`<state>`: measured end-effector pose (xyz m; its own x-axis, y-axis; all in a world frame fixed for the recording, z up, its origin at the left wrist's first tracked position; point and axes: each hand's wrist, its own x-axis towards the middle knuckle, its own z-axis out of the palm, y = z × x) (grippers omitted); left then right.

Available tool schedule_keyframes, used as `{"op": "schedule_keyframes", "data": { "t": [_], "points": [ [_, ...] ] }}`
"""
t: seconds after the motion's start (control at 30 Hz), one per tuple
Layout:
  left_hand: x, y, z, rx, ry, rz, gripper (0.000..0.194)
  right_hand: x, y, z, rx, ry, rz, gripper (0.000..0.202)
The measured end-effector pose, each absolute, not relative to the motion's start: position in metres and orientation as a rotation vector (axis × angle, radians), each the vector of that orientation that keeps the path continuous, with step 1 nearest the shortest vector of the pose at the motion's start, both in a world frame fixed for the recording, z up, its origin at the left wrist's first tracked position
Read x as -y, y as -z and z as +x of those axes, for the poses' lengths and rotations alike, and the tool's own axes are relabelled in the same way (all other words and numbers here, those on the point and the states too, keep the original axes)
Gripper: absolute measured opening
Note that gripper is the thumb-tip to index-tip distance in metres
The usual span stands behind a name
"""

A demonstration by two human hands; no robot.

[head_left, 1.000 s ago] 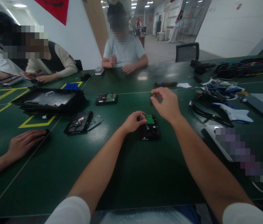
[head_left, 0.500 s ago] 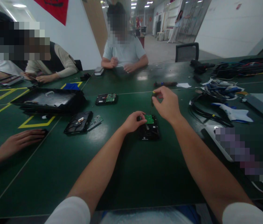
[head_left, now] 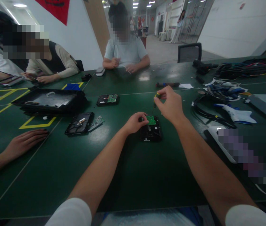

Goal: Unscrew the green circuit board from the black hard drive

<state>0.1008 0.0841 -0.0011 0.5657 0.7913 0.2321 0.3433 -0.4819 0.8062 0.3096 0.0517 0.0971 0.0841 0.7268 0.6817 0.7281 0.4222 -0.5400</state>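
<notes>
A black hard drive (head_left: 151, 133) with a green circuit board (head_left: 151, 120) lies flat on the dark green table in front of me. My left hand (head_left: 136, 122) grips its left edge, fingertips on the board's side. In my right hand (head_left: 170, 103) is a small yellow and black screwdriver (head_left: 156, 99), pinched upright between thumb and fingers. Its shaft points down at the far end of the drive; whether the tip touches cannot be made out.
Left of the drive are an opened drive (head_left: 79, 124), a loose circuit board (head_left: 96, 123), another drive (head_left: 107, 99) and a black tray (head_left: 50, 99). A person's hand (head_left: 26, 141) rests at left. Cables (head_left: 222, 89) and a phone-like white object (head_left: 222, 144) lie at right.
The screwdriver has turned slightly in my right hand, and its yellow part shows more. My right hand's fingers have shifted a little. My left hand and the drive have stayed in place.
</notes>
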Motion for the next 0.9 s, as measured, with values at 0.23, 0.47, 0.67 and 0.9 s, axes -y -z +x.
{"op": "schedule_keyframes", "data": {
  "t": [0.23,0.47,0.67,0.9],
  "points": [
    [-0.0842,0.0023,0.1008,-0.902,-0.780,2.068,0.010,-0.0510,-0.0988,0.3089,1.702,0.073,-1.274,0.017],
    [-0.0848,0.0020,0.1005,-0.884,-0.788,2.068,0.010,-0.0518,-0.0977,0.3105,1.654,-0.009,-1.297,0.013],
    [-0.0833,-0.0008,0.1005,-0.917,-0.759,2.068,0.010,-0.0508,-0.0995,0.3100,1.701,0.054,-1.291,0.019],
    [-0.0826,-0.0022,0.1015,-0.926,-0.762,2.053,0.009,-0.0510,-0.0983,0.3095,1.657,-0.033,-1.311,0.014]
  ]
}}
